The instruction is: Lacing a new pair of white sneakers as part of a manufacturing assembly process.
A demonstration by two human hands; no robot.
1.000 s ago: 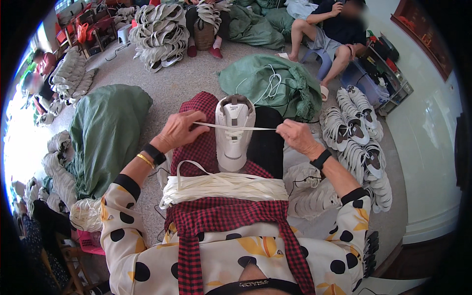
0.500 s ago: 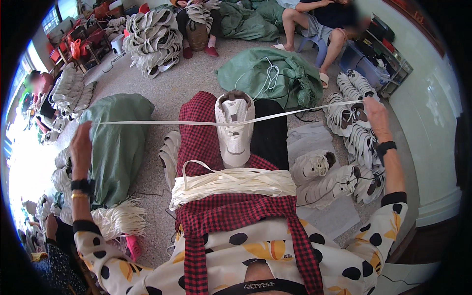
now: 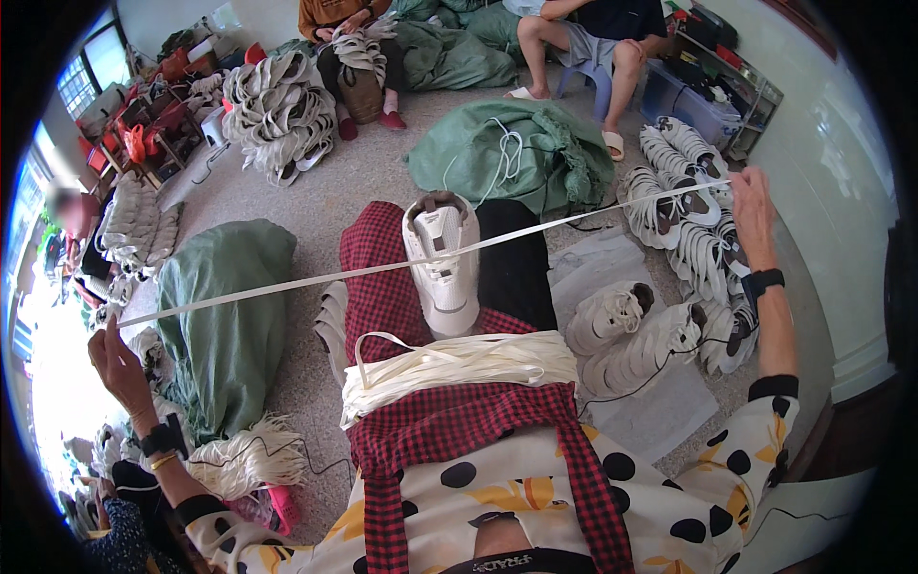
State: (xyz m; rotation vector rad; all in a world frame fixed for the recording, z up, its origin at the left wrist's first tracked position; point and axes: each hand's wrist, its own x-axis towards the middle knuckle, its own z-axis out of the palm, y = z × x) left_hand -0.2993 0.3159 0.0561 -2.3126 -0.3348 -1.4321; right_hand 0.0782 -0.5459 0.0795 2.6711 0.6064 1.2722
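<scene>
Speckled grey floor all around, crowded with green cloth sacks and heaps of pale shoe uppers. Seated low, red-and-black checked apron over the lap, with a white lace-up sneaker standing toe-down on the knees, its opening toward the far side of the room. Across the sneaker's eyelets, one long flat white shoelace, pulled taut in a straight slanting line from low on the left to high on the right. Left hand stretched far out and low, fingers pinched shut on the lace's left end, black watch and gold bangle at the wrist. Right hand raised out wide, closed on the lace's other end, black watch on that wrist. Just below the sneaker, a thick bundle of loose white laces lying across the lap. Beside the right knee, finished white sneakers on pale sheets; further right, rows of stacked white sneakers. Near the left elbow, another white lace bundle on the floor. Along the far wall, other seated people with more uppers.
</scene>
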